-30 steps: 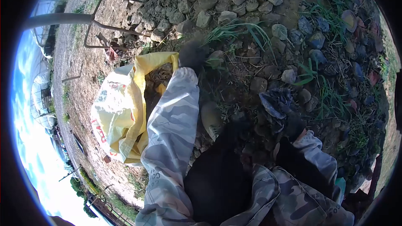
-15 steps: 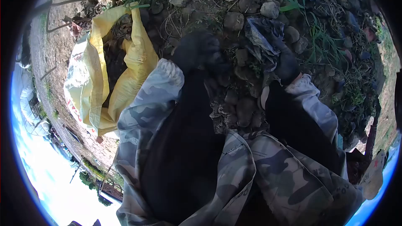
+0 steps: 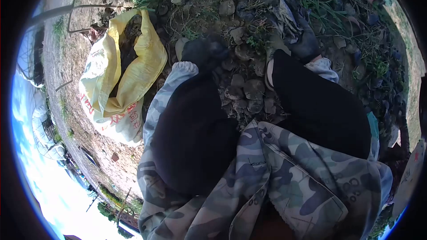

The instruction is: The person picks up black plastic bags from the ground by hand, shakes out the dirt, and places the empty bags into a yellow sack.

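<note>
My right hand [image 3: 307, 41], in a dark glove, is closed around a crumpled dark and silvery plastic scrap [image 3: 288, 21] just above the soil. My left hand [image 3: 202, 54], also gloved in dark fabric, hovers low over the stony ground in front of my left knee. Its fingers are blurred and in shade, so whether it holds anything cannot be made out. To the left of that hand stands a yellow and white woven sack [image 3: 149, 60] with its mouth open. Dark contents show inside, and red printing marks its side.
Stones and clods [image 3: 253, 90] lie between my black-clad knees [image 3: 320, 102]. Green grass [image 3: 327, 11] grows at the upper right. A bent metal rod [image 3: 71, 15] sticks out at upper left, beyond the sack. My camouflage jacket [image 3: 307, 182] hangs over my lap.
The view has shifted a little. My right hand has moved rightward over the ground with the plastic scrap, and my left hand has drawn slightly towards the sack side of the view.
</note>
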Available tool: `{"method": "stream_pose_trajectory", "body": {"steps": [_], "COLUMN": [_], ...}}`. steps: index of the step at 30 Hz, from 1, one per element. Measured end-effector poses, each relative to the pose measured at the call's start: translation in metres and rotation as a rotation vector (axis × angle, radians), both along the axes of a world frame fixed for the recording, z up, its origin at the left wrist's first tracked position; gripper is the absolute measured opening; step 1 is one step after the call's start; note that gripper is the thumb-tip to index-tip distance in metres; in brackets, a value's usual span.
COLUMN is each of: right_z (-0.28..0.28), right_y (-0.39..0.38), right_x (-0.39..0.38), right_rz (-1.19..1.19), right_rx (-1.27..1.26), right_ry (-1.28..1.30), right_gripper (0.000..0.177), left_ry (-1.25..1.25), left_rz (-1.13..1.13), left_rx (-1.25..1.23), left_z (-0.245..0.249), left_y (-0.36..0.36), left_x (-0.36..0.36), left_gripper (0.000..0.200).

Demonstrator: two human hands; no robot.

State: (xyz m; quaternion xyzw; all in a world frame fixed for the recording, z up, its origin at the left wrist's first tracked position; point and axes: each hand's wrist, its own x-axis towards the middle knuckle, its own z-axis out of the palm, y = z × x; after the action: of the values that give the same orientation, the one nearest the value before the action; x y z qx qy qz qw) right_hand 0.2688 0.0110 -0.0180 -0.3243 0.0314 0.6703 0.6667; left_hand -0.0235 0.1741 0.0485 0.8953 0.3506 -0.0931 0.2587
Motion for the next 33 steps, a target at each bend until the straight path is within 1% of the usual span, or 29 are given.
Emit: {"method": "stream_pose_trajectory", "body": {"steps": [4, 5, 6, 8, 10, 12, 13, 14, 16, 18, 19, 20, 21, 22, 23, 24, 25, 26, 27, 28, 29, 30, 31, 32, 33], "right_z": [0.06, 0.08, 0.096, 0.128, 0.157, 0.183, 0.195, 0.206, 0.226, 0.233, 0.242, 0.234, 0.219, 0.201, 0.187, 0.178, 0.17, 0.139, 0.087, 0.052, 0.177, 0.143, 0.09, 0.059, 0.058], "right_y": [-0.023, -0.031, -0.036, -0.04, -0.041, -0.038, -0.035, -0.031, -0.021, -0.005, 0.005, 0.009, 0.017, 0.03, 0.039, 0.046, 0.052, 0.059, 0.068, 0.079, 0.056, 0.064, 0.071, 0.077, 0.076], "right_x": [0.022, 0.025, 0.027, 0.029, 0.025, 0.024, 0.022, 0.022, 0.023, 0.023, 0.014, 0.028, 0.033, 0.031, 0.019, -0.007, -0.03, -0.037, -0.044, -0.059, -0.125, -0.13, -0.124, -0.125, -0.133], "right_rz": [0.024, 0.043, 0.073, 0.154, 0.243, 0.339, 0.392, 0.444, 0.567, 0.758, 0.819, 1.019, 1.232, 1.23, 1.207, 1.261, 1.316, 1.319, 1.135, 0.964, 1.229, 1.236, 1.102, 0.969, 0.966], "right_rx": [-0.044, -0.06, -0.078, -0.102, -0.12, -0.132, -0.135, -0.135, -0.14, -0.14, -0.185, -0.015, 0.172, 0.169, 0.196, 0.163, 0.153, 0.204, 0.191, 0.182, 0.144, 0.209, 0.354, 0.472, 0.511], "right_ry": [-0.397, -0.552, -0.668, -0.889, -1.099, -1.281, -1.366, -1.452, -1.611, -1.742, -1.746, -2.065, -2.362, -2.205, -2.16, -2.34, -2.521, -2.512, -2.475, -2.418, -2.388, -2.371, -2.165, -1.947, -1.926], "right_gripper": [0.039, 0.039, 0.038, 0.038, 0.038, 0.038, 0.038, 0.038, 0.037, 0.037, 0.037, 0.034, 0.039, 0.045, 0.047, 0.04, 0.033, 0.033, 0.038, 0.045, 0.04, 0.04, 0.037, 0.036, 0.036], "left_ry": [-0.051, -0.068, -0.088, -0.079, -0.123, -0.108, -0.183, -0.212, -0.375, -0.421, -0.458, -0.539, -0.611, -0.624, -0.76, -0.886, -0.922, -1.028, -1.133, -0.996, -1.09, -1.076, -1.058, -1.037, -0.885], "left_rz": [0.213, 0.278, 0.286, 0.464, 0.494, 0.417, 0.424, 0.429, 0.588, 0.712, 0.692, 0.673, 0.651, 0.63, 0.662, 0.705, 0.681, 0.68, 0.682, 0.621, 0.611, 0.571, 0.527, 0.555, 0.425], "left_rx": [0.119, 0.136, 0.139, 0.253, 0.274, 0.401, 0.435, 0.425, 0.249, 0.087, 0.084, 0.024, -0.037, -0.043, -0.132, -0.218, -0.246, -0.272, -0.285, -0.13, -0.377, -0.302, -0.228, -0.2, 0.017], "left_z": [-0.057, -0.059, -0.05, -0.03, -0.011, -0.021, -0.025, -0.029, -0.035, -0.015, -0.008, -0.002, 0.003, 0.005, 0.005, 0.005, 0.011, 0.01, 0.009, 0.011, 0.052, 0.047, 0.039, 0.032, 0.025], "left_y": [0.035, 0.04, 0.041, 0.042, 0.029, 0.022, 0.016, 0.01, -0.002, -0.017, -0.024, -0.031, -0.031, -0.031, -0.034, -0.04, -0.043, -0.047, -0.048, -0.046, -0.062, -0.067, -0.069, -0.074, -0.078], "left_x": [-0.054, -0.059, -0.06, -0.061, -0.054, -0.054, -0.054, -0.055, -0.048, -0.032, -0.025, -0.02, -0.011, 0.001, 0.011, 0.016, 0.022, 0.029, 0.031, 0.024, 0.017, 0.013, 0.008, 0.0, -0.009], "left_gripper": [0.031, 0.031, 0.031, 0.032, 0.031, 0.033, 0.036, 0.036, 0.032, 0.029, 0.029, 0.027, 0.026, 0.026, 0.026, 0.026, 0.029, 0.03, 0.031, 0.038, 0.054, 0.065, 0.076, 0.076, 0.084]}}
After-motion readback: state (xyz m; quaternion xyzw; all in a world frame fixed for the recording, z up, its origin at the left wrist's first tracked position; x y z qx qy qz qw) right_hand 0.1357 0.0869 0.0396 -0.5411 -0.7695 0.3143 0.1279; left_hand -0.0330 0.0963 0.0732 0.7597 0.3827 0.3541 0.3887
